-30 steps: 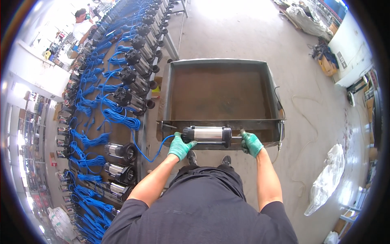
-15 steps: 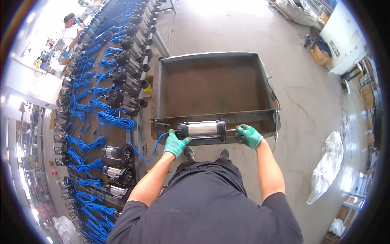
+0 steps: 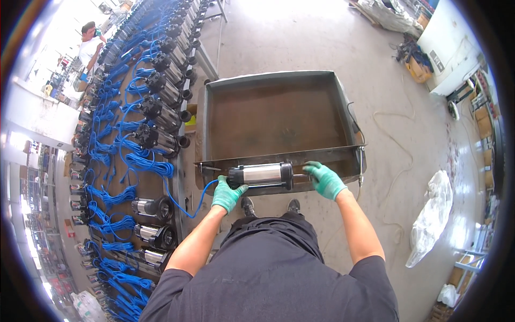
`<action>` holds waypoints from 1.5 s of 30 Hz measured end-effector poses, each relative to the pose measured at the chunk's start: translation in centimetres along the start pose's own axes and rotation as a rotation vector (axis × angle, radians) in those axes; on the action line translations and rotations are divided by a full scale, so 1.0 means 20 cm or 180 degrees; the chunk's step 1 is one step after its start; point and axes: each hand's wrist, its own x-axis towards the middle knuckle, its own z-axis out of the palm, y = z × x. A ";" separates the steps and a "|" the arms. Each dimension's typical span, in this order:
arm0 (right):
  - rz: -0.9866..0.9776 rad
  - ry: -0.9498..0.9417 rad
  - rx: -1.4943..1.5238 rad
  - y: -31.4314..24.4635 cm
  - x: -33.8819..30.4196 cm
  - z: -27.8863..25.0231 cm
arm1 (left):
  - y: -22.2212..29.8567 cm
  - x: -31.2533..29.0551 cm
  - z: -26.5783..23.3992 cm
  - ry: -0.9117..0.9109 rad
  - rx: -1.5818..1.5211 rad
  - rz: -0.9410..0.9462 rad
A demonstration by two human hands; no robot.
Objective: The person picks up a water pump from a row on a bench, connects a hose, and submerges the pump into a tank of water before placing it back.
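A cylindrical pump motor (image 3: 262, 175), silver with black ends, lies sideways across the near side of the metal tank. My left hand (image 3: 227, 195), in a green glove, is closed on its black left end, with the thumb along the near side. A blue cable (image 3: 198, 206) runs from that end toward the bench at left. A thin metal shaft (image 3: 300, 178) sticks out of the motor's right end. My right hand (image 3: 326, 181), also gloved in green, is at the shaft's tip with its fingers stretched out and slightly blurred; its thumb is hidden.
The tank (image 3: 337, 86) holds brownish water. At left a long bench carries rows of similar motors (image 3: 155, 140) and coiled blue cables (image 3: 147, 162). Another person (image 3: 88, 49) is beyond it. A hose (image 3: 410, 153) and a plastic sheet (image 3: 431, 220) lie on the floor at right.
My right hand's fingers have gone from curled around the shaft's tip to stretched out beside it. My left hand keeps its hold on the motor. The whole view has shifted slightly.
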 end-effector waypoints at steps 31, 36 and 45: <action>0.1963 -0.1890 0.1345 0.10 0.17 -0.08 | 0.00 0.01 0.02 0.0090 -0.0193 0.0145; 0.1648 -0.0508 0.2757 0.08 0.03 0.09 | -0.07 0.03 0.03 0.0042 -0.0177 0.0145; 0.2553 -0.0282 0.2673 0.00 0.09 0.07 | -0.07 0.03 0.06 0.0197 -0.0331 0.0158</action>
